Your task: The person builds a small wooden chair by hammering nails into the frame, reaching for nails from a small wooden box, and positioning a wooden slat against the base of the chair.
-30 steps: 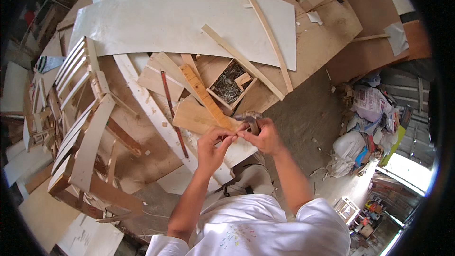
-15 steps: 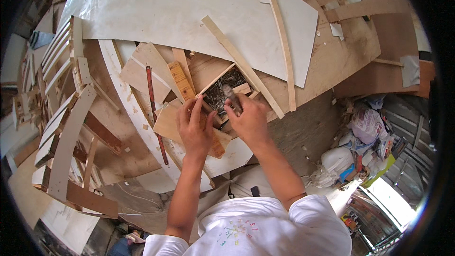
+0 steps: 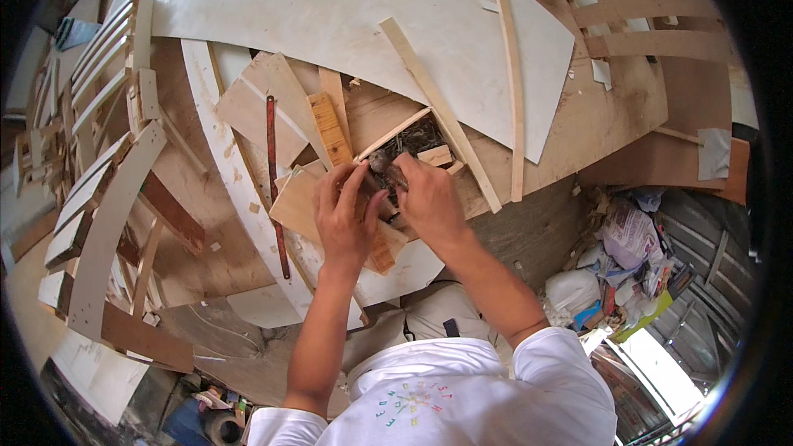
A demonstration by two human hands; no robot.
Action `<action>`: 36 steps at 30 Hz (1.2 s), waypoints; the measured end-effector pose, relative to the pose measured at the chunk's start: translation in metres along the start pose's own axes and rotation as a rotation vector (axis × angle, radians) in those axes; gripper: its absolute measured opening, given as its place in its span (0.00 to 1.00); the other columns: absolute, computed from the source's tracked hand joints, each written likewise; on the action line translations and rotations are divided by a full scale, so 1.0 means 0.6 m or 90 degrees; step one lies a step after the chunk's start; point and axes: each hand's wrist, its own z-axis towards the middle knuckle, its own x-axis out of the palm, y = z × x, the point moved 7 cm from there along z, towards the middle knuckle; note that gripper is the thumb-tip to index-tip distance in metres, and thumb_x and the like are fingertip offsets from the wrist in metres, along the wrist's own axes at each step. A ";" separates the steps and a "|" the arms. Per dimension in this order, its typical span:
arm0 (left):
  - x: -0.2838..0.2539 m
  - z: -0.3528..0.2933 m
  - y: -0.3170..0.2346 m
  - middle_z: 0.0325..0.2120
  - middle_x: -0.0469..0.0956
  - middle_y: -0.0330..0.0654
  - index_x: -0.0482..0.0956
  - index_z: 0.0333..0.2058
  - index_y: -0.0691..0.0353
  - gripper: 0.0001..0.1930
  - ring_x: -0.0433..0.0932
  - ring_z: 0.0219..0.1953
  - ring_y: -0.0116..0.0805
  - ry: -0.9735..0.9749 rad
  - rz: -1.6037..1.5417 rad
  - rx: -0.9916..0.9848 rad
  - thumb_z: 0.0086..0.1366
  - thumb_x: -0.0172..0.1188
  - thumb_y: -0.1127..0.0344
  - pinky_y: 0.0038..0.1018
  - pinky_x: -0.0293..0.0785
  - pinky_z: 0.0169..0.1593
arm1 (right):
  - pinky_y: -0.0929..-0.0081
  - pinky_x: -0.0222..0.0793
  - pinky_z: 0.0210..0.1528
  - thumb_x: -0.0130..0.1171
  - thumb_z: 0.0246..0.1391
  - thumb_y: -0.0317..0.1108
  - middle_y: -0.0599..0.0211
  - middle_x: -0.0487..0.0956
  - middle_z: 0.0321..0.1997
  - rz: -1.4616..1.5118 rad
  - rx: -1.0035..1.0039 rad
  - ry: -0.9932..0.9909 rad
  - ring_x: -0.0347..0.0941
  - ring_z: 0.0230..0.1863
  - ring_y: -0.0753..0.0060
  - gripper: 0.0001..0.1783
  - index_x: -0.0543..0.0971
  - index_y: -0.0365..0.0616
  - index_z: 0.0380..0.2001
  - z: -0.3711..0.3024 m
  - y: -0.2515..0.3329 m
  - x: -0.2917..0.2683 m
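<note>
Over on the left stands a slatted wooden frame (image 3: 116, 223), then a thin red bar (image 3: 276, 186) lying on the bench. The left hand (image 3: 342, 216) bends over the near side of an open box (image 3: 393, 133) of metal bits, thumb off from the fingers; I can't tell if it grips anything. Beside its fingertips is the blurred head of a hammer (image 3: 379, 160), clamped in the right hand (image 3: 431, 200). A pale strip (image 3: 441, 116) slants past the box's right side.
</note>
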 end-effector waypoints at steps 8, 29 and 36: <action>0.000 0.001 0.001 0.51 0.79 0.49 0.82 0.55 0.59 0.29 0.78 0.53 0.51 0.004 -0.008 -0.006 0.53 0.79 0.69 0.41 0.76 0.56 | 0.44 0.75 0.42 0.66 0.52 0.22 0.42 0.82 0.37 0.033 0.039 0.018 0.80 0.42 0.33 0.14 0.74 0.38 0.41 0.006 0.000 -0.003; -0.010 0.005 0.000 0.51 0.78 0.49 0.84 0.54 0.58 0.20 0.77 0.56 0.50 0.012 -0.095 -0.042 0.62 0.67 0.76 0.38 0.74 0.61 | 0.55 0.77 0.40 0.70 0.51 0.33 0.53 0.84 0.29 0.186 0.124 -0.088 0.83 0.34 0.44 0.11 0.78 0.41 0.31 -0.015 -0.038 -0.023; -0.006 -0.004 -0.001 0.52 0.77 0.50 0.85 0.52 0.58 0.27 0.76 0.58 0.47 0.013 -0.208 -0.089 0.58 0.50 0.87 0.36 0.74 0.59 | 0.60 0.75 0.39 0.74 0.51 0.38 0.57 0.83 0.28 0.250 0.127 -0.173 0.81 0.31 0.54 0.13 0.82 0.43 0.33 -0.032 -0.081 -0.004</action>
